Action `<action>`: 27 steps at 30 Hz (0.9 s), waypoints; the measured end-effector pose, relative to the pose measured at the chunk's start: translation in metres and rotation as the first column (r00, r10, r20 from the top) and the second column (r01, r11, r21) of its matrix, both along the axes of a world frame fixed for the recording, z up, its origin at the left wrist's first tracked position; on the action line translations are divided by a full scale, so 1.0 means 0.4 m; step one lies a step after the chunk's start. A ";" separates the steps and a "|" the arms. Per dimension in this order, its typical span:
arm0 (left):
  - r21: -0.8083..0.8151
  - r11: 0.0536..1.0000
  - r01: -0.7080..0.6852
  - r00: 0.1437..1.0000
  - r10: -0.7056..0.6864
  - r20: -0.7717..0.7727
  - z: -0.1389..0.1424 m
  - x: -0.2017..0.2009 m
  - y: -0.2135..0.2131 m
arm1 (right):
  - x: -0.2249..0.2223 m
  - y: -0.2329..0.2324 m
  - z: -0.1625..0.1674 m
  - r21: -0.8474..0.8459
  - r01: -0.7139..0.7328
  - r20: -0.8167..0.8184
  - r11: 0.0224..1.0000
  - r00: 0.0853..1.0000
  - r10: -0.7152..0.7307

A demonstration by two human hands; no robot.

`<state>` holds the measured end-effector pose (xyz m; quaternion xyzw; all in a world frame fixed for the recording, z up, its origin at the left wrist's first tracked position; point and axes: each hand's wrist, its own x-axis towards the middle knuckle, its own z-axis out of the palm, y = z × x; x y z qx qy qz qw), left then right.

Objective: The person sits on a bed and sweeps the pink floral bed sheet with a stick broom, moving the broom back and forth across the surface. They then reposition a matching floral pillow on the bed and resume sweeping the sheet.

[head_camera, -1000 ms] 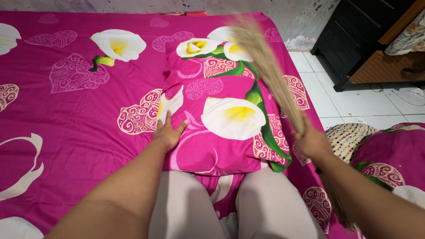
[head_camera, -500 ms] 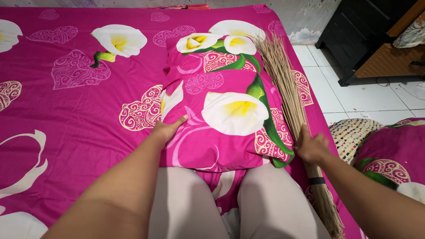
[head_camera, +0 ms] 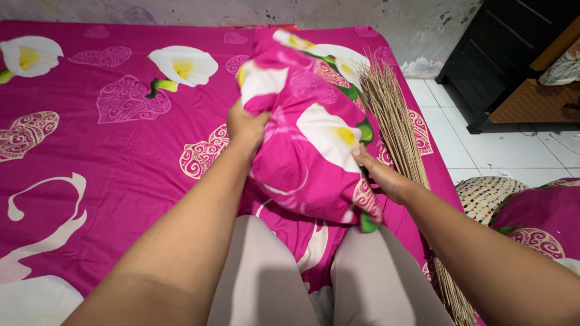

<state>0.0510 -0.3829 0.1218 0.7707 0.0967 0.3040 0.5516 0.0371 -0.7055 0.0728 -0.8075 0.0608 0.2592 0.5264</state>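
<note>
A magenta pillow [head_camera: 308, 133] with white lily and heart prints is lifted off the bed, tilted up in front of me. My left hand [head_camera: 246, 125] grips its left edge. My right hand [head_camera: 377, 175] holds its right side, fingers under the fabric. A bundle of thin straw sticks, a stick broom [head_camera: 396, 124], lies on the bed just right of the pillow, its handle end running down past my right forearm. The bed sheet [head_camera: 109, 151] has the same magenta flower pattern. My knees in pale trousers rest at the bed's near edge.
A second pillow in the same print [head_camera: 541, 214] and a woven basket [head_camera: 486, 193] sit at the right on the floor side. White floor tiles [head_camera: 483, 151] and a dark cabinet [head_camera: 501, 60] lie beyond the bed's right edge. A stained wall runs along the top.
The pillow lay flat on the bed under both hands; now both hands have gripped it and raised it. The right hand has let go of the stick broom, which lies still on the bed.
</note>
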 end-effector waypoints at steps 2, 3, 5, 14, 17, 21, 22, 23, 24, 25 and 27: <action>0.176 0.984 -0.027 0.988 -0.001 0.154 0.083 0.026 -0.033 | -0.012 0.026 0.035 0.085 0.030 -0.102 0.996 0.995 -0.021; 0.225 0.973 -0.053 0.981 0.009 0.194 0.120 0.033 -0.059 | -0.015 0.033 0.052 0.148 0.002 -0.091 0.989 0.996 0.011; 0.308 0.948 -0.083 0.969 0.004 0.248 0.178 0.026 -0.112 | -0.016 0.042 0.082 0.269 -0.048 -0.066 0.962 0.995 0.068; 0.824 0.498 -0.268 0.911 -0.148 0.386 0.279 -0.033 -0.148 | 0.014 -0.016 0.239 0.312 0.057 0.079 0.949 0.993 -0.086; 0.890 0.345 -0.297 0.858 -0.312 0.408 0.224 -0.049 -0.097 | 0.031 -0.048 0.212 0.352 0.161 0.055 0.922 0.980 -0.192; 0.936 0.345 -0.070 0.886 -0.410 0.218 0.062 -0.149 -0.016 | 0.051 -0.122 0.108 0.363 0.280 0.009 0.889 0.953 -0.304; 0.936 0.347 -0.060 0.871 -0.439 0.219 0.024 -0.182 0.004 | 0.055 -0.140 0.081 0.361 0.286 -0.003 0.888 0.952 -0.306; 0.946 0.296 0.131 0.914 -0.405 0.000 -0.009 -0.220 0.025 | 0.058 -0.154 0.057 0.359 0.292 -0.015 0.886 0.952 -0.307; 0.912 0.254 0.323 0.907 -0.357 -0.222 -0.040 -0.258 0.037 | 0.059 -0.165 0.035 0.326 0.339 -0.015 0.883 0.935 -0.353; 0.867 0.287 0.407 0.882 -0.371 -0.291 -0.068 -0.304 0.047 | 0.056 -0.176 0.015 0.292 0.387 -0.015 0.875 0.916 -0.400; 0.791 0.369 0.487 0.858 -0.371 -0.356 -0.109 -0.375 0.050 | 0.054 -0.195 -0.009 0.203 0.451 -0.001 0.869 0.888 -0.461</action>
